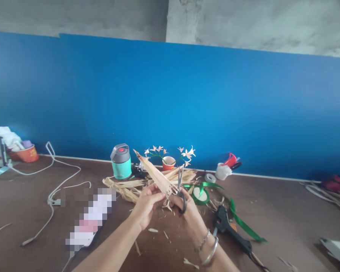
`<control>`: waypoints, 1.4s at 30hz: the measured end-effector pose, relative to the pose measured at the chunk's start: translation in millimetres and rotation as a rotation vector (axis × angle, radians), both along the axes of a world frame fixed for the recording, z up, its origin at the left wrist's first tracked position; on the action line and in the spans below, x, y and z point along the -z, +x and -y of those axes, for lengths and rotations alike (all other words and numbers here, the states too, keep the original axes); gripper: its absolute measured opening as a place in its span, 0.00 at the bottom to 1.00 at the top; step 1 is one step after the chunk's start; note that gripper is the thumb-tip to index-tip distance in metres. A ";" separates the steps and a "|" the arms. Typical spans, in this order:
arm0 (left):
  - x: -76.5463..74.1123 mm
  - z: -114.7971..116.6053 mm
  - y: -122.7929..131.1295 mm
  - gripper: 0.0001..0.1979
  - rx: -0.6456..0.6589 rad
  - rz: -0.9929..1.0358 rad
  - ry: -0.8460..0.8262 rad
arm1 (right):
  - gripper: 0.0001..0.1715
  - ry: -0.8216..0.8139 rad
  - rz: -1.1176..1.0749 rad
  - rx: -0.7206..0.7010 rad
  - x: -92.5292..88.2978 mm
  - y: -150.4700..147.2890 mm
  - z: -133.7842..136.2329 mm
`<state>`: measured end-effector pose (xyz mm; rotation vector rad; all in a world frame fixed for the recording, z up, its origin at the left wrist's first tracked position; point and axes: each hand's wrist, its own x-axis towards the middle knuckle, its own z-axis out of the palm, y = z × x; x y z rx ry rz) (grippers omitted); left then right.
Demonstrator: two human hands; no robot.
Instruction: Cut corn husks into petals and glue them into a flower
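Observation:
Pinched in my left hand (pixel 149 202) is a long, pale dried corn husk (pixel 155 173), its brownish tip pointing up and to the left. My right hand (pixel 188 209) grips a pair of scissors (pixel 182 200) with dark handles, blades pointing upward beside the husk. Both hands meet at the husk's lower end, where small cut shapes show; the exact contact of the fingers there is hard to make out. Behind them lies a pile of dried husks (pixel 127 187). White flowers (pixel 188 153) on green stems stand in a red paper cup (pixel 168 164).
A teal flask (pixel 121 162) stands behind the husks. To the right are a green ribbon roll (pixel 200 195), a tape roll (pixel 210 178), a white cup (pixel 223 172) and a black glue gun (pixel 232 230). White cables (pixel 52 181) and a blurred-out flat object (pixel 90 221) lie left. Scraps litter the brown table (pixel 155 253).

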<state>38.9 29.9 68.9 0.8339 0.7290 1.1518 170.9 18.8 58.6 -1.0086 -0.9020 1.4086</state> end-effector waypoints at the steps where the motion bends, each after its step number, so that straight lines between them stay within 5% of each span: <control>1: -1.0 0.9 0.2 0.11 0.035 -0.014 -0.007 | 0.17 0.006 -0.001 0.001 -1.0 -0.3 0.5; 10: 3.4 -2.5 -4.6 0.12 -0.060 -0.479 0.152 | 0.23 0.082 0.007 0.049 -2.5 -3.4 -1.9; 18: -1.7 -4.0 -10.7 0.12 0.117 -0.457 0.177 | 0.19 0.053 -0.030 -0.012 -0.2 -1.8 -1.1; 29: 2.5 -5.5 -6.5 0.12 -0.044 -0.485 0.191 | 0.20 0.000 0.013 -0.027 2.1 2.7 -2.8; 34: -0.4 -4.0 -6.7 0.12 0.037 -0.366 0.145 | 0.20 -0.038 -0.032 0.005 0.7 3.1 -2.9; 42: 7.3 -6.7 -1.9 0.12 -0.146 -0.314 0.101 | 0.24 0.022 0.053 0.065 4.7 -6.4 -3.5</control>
